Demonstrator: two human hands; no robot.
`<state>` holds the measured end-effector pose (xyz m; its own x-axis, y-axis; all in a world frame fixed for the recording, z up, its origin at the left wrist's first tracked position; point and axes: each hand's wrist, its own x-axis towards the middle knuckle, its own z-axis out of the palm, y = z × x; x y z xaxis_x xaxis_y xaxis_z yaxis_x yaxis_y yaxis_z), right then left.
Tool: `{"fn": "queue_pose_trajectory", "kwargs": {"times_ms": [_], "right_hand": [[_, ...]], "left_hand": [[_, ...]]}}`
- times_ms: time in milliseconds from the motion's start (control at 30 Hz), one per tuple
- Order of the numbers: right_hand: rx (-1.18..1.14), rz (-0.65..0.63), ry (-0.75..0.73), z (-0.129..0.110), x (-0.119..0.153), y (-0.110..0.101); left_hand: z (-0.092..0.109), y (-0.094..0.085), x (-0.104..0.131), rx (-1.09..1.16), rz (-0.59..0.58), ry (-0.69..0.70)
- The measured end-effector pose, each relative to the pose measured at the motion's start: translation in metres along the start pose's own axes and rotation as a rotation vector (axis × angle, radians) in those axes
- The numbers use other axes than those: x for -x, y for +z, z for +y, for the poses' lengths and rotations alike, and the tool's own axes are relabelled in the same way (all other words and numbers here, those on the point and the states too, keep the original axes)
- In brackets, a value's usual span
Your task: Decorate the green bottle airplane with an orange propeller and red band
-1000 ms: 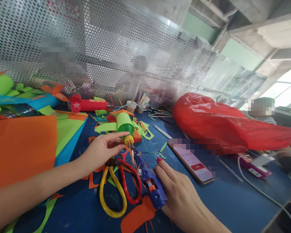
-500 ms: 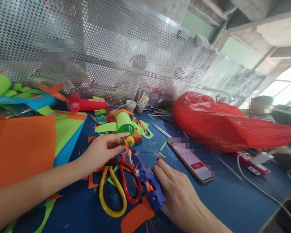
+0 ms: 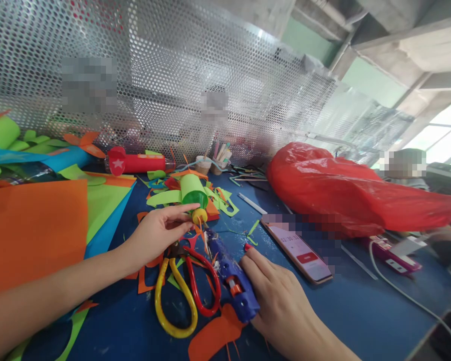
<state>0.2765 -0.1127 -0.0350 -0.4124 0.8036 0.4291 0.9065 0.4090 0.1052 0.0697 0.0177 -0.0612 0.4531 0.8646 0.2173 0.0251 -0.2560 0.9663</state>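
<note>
My left hand [image 3: 165,225] reaches in from the left, its fingers closed at the neck of a green bottle [image 3: 194,193] with a light green paper wrap and a yellow cap [image 3: 199,216]. The bottle lies on its side, cap towards me. My right hand [image 3: 274,281] is wrapped round a blue glue gun [image 3: 233,281], whose tip is close beside the cap; whether they touch I cannot tell. An orange strand runs down near the cap. Below my left hand lie scissors [image 3: 176,301] with one yellow and one red handle, their blades partly hidden.
Paper scraps [image 3: 225,200] surround the bottle. Orange paper sheets [image 3: 35,230] lie left. Behind are a red wrapped bottle [image 3: 143,163] and cups of pens [image 3: 220,163]. To the right are a phone [image 3: 300,250], a red plastic bag [image 3: 334,185] and a cabled power strip [image 3: 396,258].
The glue gun and my right hand have shifted slightly right. My left hand stays at the bottle's neck, and the cap has moved very slightly left.
</note>
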Motion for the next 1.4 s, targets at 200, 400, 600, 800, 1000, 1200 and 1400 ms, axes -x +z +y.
{"fn": "queue_pose_trajectory", "kwargs": {"times_ms": [200, 400, 600, 800, 1000, 1200, 1400], "right_hand": [[-0.023, -0.024, -0.03, -0.003, 0.0, 0.001], [-0.02, -0.002, 0.008, 0.004, 0.002, 0.0], [0.044, -0.066, 0.224, 0.033, 0.002, -0.005], [0.01, -0.298, 0.432, 0.054, 0.003, 0.008], [-0.177, -0.267, 0.402, 0.057, 0.007, -0.001], [-0.489, -0.392, 0.177, 0.019, 0.007, -0.031], [-0.528, -0.498, 0.058, 0.006, 0.009, -0.033]], "left_hand": [[-0.003, -0.001, 0.0, -0.009, -0.03, 0.012], [-0.004, -0.002, -0.002, 0.005, 0.008, 0.025], [-0.007, -0.004, -0.001, 0.003, 0.016, 0.055], [-0.003, -0.005, 0.0, 0.02, 0.048, 0.029], [0.0, -0.005, 0.001, -0.017, 0.054, 0.007], [0.0, -0.005, 0.001, -0.027, 0.061, 0.009], [0.003, -0.005, 0.001, -0.048, 0.052, 0.005]]}}
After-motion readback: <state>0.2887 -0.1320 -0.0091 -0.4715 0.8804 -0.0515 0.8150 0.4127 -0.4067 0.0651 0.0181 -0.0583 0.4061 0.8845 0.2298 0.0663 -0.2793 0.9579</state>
